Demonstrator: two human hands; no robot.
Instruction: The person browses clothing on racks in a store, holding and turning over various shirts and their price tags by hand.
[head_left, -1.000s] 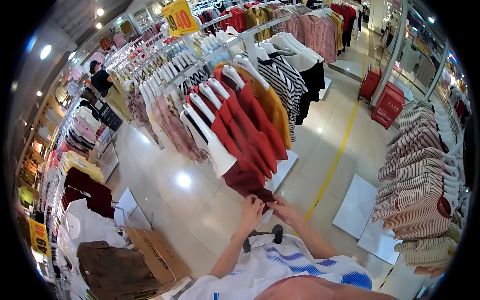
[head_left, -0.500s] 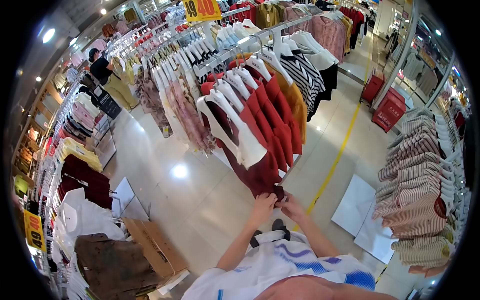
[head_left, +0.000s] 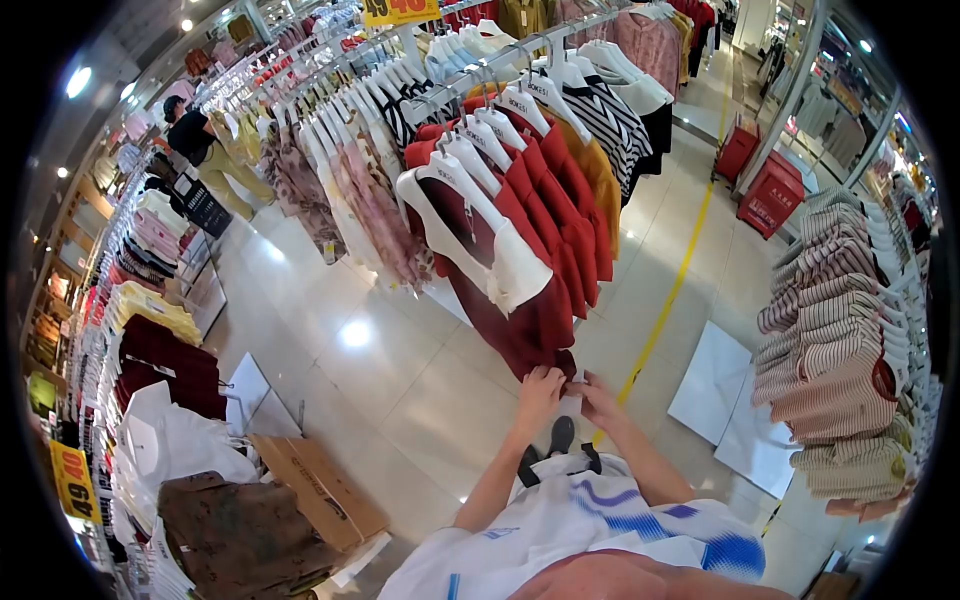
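A dark red top with a broad white collar (head_left: 515,285) hangs on a white hanger at the near end of the rack. Its lower end is drawn toward me. My left hand (head_left: 541,390) is closed on this end, fingers bent over the cloth. Beside it, my right hand (head_left: 598,398) pinches the edge of the same end, thumb and fingers close together. A small pale patch shows between the hands, too small to make out. Behind this top hang several more red tops (head_left: 560,210) on white hangers.
The metal rack (head_left: 430,102) also carries striped, mustard and floral clothes. Striped tops (head_left: 825,350) hang at the right. A cardboard box (head_left: 320,490) and folded clothes stand at the left. Red bins (head_left: 771,200) stand beyond a yellow floor line (head_left: 668,310). A person (head_left: 195,140) stands at the back left.
My view has shifted slightly. My right hand has moved a little apart from my left, and the top's lower end has swung slightly right. Both hands stay on the cloth.
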